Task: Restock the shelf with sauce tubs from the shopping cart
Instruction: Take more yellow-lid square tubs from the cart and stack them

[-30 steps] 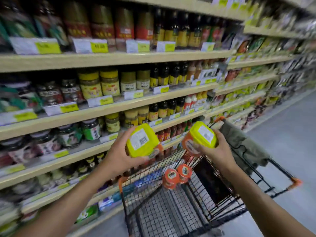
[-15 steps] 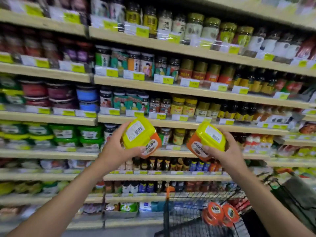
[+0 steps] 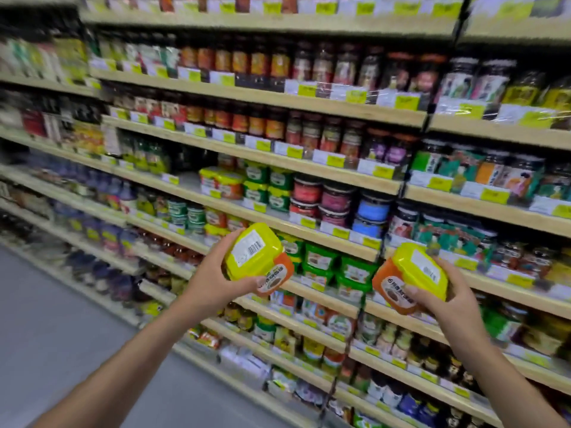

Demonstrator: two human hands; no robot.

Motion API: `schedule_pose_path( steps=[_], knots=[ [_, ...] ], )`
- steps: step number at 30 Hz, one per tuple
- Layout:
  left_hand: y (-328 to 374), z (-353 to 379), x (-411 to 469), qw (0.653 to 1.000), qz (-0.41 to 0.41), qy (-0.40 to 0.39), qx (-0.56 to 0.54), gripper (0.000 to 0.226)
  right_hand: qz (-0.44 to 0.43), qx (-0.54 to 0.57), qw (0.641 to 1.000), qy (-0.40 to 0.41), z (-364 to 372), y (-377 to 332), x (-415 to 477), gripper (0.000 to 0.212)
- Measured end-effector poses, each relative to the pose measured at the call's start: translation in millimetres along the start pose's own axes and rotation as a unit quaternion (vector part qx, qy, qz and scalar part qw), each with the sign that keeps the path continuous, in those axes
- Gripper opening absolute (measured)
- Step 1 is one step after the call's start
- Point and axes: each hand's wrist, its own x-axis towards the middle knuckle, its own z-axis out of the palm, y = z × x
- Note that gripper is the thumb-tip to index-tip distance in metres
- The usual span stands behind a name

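My left hand [image 3: 213,282] grips an orange sauce tub with a yellow lid [image 3: 256,257], barcode label facing up. My right hand [image 3: 448,301] grips a second tub of the same kind [image 3: 411,279], tilted so its orange side label faces me. Both tubs hang in the air in front of the shelving, apart from each other. On a middle shelf [image 3: 234,208], two matching yellow-lidded orange tubs [image 3: 222,183] stand beside stacked green tubs [image 3: 268,189], with an open gap to their left. The shopping cart is out of view.
Long wooden shelves with yellow price tags run across the whole view, packed with jars, bottles and tubs. More green tubs [image 3: 333,270] sit just behind my hands. Grey aisle floor [image 3: 55,329] lies at the lower left.
The view has swung left along the shelves and the cart has dropped out of sight. Both hands still hold their tubs at about the same height, a little farther apart.
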Motion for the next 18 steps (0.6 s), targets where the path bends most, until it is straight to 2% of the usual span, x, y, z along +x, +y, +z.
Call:
schedule_pose_path(
  steps=[3,8,13,16,18],
  knots=[
    [-19.1,-63.1,4.8,1.000,-0.010,0.028,-0.003,0.103,-0.006,0.007,0.999,-0.031,67.2,-5.3,11.0,0.082],
    [-46.5,-141.6,16.3,0.997,-0.025,0.066,0.007,0.087,-0.012,0.036,0.996,-0.074,163.5,-18.0,30.5,0.083],
    [-70.0,-188.9,38.3,0.994,-0.023,0.110,0.013,0.083,-0.021,0.058,0.992,-0.107,241.0,-29.0,61.9,0.067],
    [-88.3,-210.2,58.8,0.992,-0.031,0.120,0.012,0.092,-0.022,0.057,0.991,-0.119,281.3,-31.2,85.0,0.069],
    [-100.9,-223.8,75.6,0.992,-0.035,0.125,0.001,0.089,-0.021,0.061,0.990,-0.126,307.5,-28.7,105.5,0.072]
  ],
)
